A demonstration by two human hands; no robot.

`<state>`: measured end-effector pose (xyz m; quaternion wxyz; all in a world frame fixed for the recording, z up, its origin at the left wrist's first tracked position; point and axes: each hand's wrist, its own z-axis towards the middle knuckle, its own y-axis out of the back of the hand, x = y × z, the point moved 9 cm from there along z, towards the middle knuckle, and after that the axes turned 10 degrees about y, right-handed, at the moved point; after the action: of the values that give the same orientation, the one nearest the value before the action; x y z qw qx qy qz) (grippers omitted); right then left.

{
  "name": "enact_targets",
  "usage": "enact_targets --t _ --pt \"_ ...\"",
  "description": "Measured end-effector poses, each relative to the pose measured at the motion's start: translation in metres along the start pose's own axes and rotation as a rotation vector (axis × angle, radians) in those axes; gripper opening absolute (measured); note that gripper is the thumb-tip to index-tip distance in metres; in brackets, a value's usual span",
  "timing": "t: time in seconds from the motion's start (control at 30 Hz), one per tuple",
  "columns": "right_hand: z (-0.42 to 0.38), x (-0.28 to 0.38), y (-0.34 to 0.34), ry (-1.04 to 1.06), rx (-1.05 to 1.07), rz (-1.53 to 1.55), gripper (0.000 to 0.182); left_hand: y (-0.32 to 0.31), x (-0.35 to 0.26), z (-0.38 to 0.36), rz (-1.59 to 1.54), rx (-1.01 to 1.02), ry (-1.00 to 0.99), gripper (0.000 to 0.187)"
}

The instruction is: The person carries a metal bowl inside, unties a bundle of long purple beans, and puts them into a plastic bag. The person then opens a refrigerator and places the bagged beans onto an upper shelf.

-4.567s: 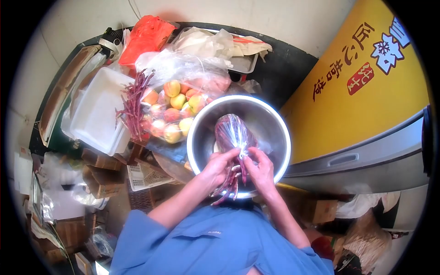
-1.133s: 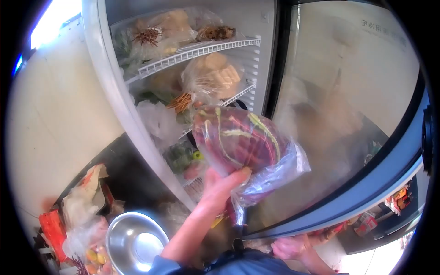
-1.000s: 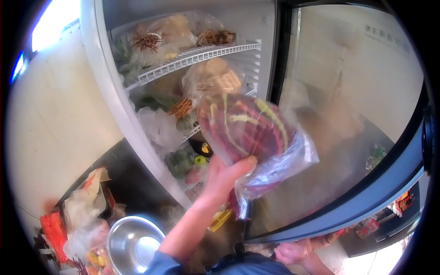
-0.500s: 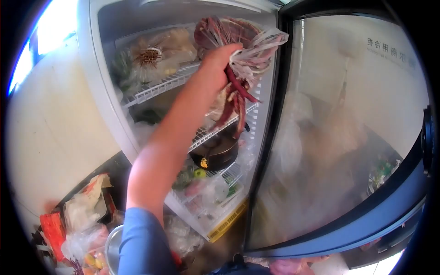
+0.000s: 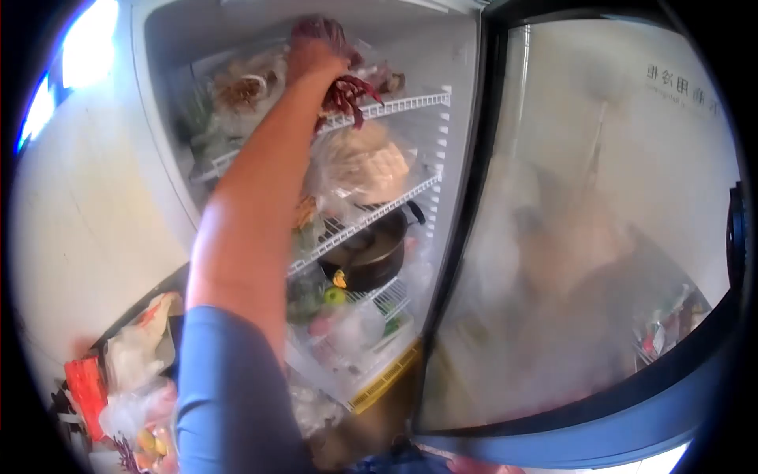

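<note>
My left hand (image 5: 314, 60) reaches into the top of an upright fridge, its fingers closed round a clear plastic bag of dark red stalks (image 5: 347, 95). The stalks hang out of the bag to the right of my wrist, over the front of the top shelf (image 5: 422, 101). Part of the bag is hidden behind my hand, and the hand is somewhat blurred. Left of it on the same shelf lies a clear bag with a bundle of thin brown stems (image 5: 241, 85). My right hand is out of sight.
A bag of pale tan food (image 5: 367, 162) sits on the second shelf. Below stands a dark pot (image 5: 371, 253), with bagged produce (image 5: 347, 328) underneath. The fogged glass door (image 5: 553, 237) stands open at right. Bags and a red packet (image 5: 85, 395) lie at lower left.
My left hand has carried the bag of dark red stalks left and deeper over the top shelf. The bag of tan food on the second shelf has come into clearer view.
</note>
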<state>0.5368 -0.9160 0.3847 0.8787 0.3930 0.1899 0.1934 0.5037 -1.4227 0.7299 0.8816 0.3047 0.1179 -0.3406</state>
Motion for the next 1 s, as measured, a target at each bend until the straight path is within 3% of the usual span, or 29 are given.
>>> enact_targets --t 0.03,0.1,0.13,0.2,0.23,0.3,0.4,0.43,0.5,0.63,0.7,0.77,0.83,0.9,0.97,1.0 --pt "-0.002 0.000 0.001 0.002 -0.003 -0.001 0.010 0.007 -0.006 -0.010 -0.002 0.017 0.003 0.046" --pt "-0.003 0.000 0.001 0.001 -0.015 -0.003 0.010 0.050 -0.037 -0.032 0.063 -0.254 -0.127 0.052" --pt "-0.003 0.000 0.001 0.007 -0.022 0.000 0.010 0.061 -0.042 -0.038 0.066 -0.247 -0.134 0.052" --pt "-0.004 0.001 0.001 0.020 -0.033 0.003 0.010 0.060 -0.074 -0.063 -0.054 0.020 -0.532 0.050" --pt "-0.003 0.002 -0.001 0.026 -0.035 0.001 0.010 0.070 -0.073 -0.077 -0.051 0.027 -0.533 0.050" --pt "0.000 0.006 0.001 0.044 -0.045 0.005 0.010 0.035 -0.073 -0.132 0.167 0.608 -0.694 0.038" --pt "-0.002 0.014 -0.004 0.074 -0.057 0.003 0.009 0.039 -0.045 -0.125 0.249 0.469 -0.728 0.025" --pt "0.001 0.016 -0.005 0.089 -0.063 0.003 0.009 0.042 -0.037 -0.118 0.248 0.467 -0.724 0.025" --pt "0.004 0.022 -0.005 0.122 -0.079 -0.001 0.009 0.045 -0.011 -0.090 0.223 0.502 -0.489 0.020" --pt "0.006 0.035 -0.014 0.208 -0.119 0.005 0.009 0.060 -0.003 -0.116 0.405 0.534 -0.539 0.023" --pt "0.013 0.040 -0.020 0.266 -0.145 0.023 0.009 0.119 -0.024 -0.155 0.094 -0.041 -0.902 0.027" --pt "0.023 0.042 -0.026 0.326 -0.174 0.036 0.009 0.139 -0.025 -0.181 0.075 0.031 -0.889 0.030" --pt "0.033 0.044 -0.035 0.379 -0.204 0.051 0.009 0.156 -0.013 -0.213 0.062 0.252 -0.822 0.028" --pt "0.045 0.044 -0.046 0.402 -0.227 0.080 0.009 0.176 0.012 -0.248 -0.158 0.377 -0.828 0.020" --pt "0.068 0.043 -0.064 0.211 -0.119 0.165 0.010 0.183 0.050 -0.280 -0.120 0.482 -0.752 0.019" --pt "0.067 0.050 -0.076 0.249 -0.108 0.211 0.010 0.187 0.070 -0.299 -0.089 0.511 -0.724 0.020"
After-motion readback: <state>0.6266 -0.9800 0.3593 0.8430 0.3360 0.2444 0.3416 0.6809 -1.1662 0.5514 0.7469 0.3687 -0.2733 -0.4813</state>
